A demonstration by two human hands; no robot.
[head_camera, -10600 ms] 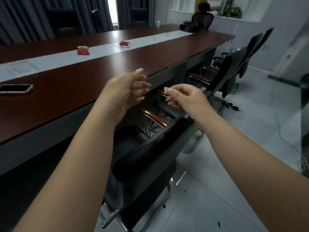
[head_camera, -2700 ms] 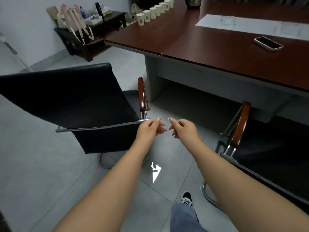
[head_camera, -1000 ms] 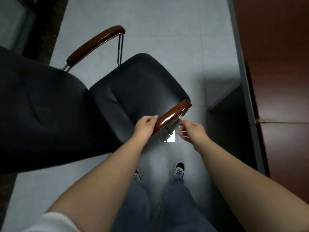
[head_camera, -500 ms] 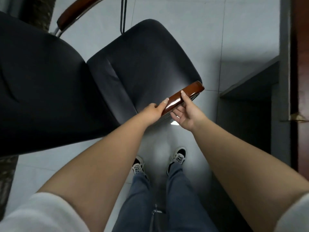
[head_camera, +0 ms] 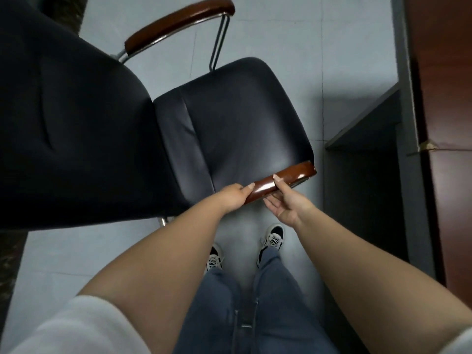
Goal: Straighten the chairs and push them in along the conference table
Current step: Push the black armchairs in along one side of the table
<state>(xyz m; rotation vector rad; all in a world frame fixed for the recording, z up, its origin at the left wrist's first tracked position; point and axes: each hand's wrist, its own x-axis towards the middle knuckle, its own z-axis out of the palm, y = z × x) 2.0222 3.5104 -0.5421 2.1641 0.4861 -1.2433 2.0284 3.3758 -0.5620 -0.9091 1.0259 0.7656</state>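
Observation:
A black leather chair [head_camera: 229,123] with brown wooden armrests stands below me, its seat facing right toward the conference table [head_camera: 444,98]. My left hand [head_camera: 233,198] grips the rear end of the near armrest [head_camera: 283,181]. My right hand [head_camera: 286,204] holds the same armrest from underneath, thumb on top and fingers curled beneath it. The far armrest [head_camera: 178,21] shows at the top. The tall black backrest [head_camera: 63,123] fills the left side.
The table's grey edge and dark under-desk panel [head_camera: 365,154] run down the right side, a gap of grey tiled floor [head_camera: 281,47] between it and the chair. My jeans and sneakers [head_camera: 273,237] are directly below the hands.
Both hands have settled onto the near armrest and kept hold of it; the view has shifted so more of the far armrest shows. The chair's place against the table looks little changed.

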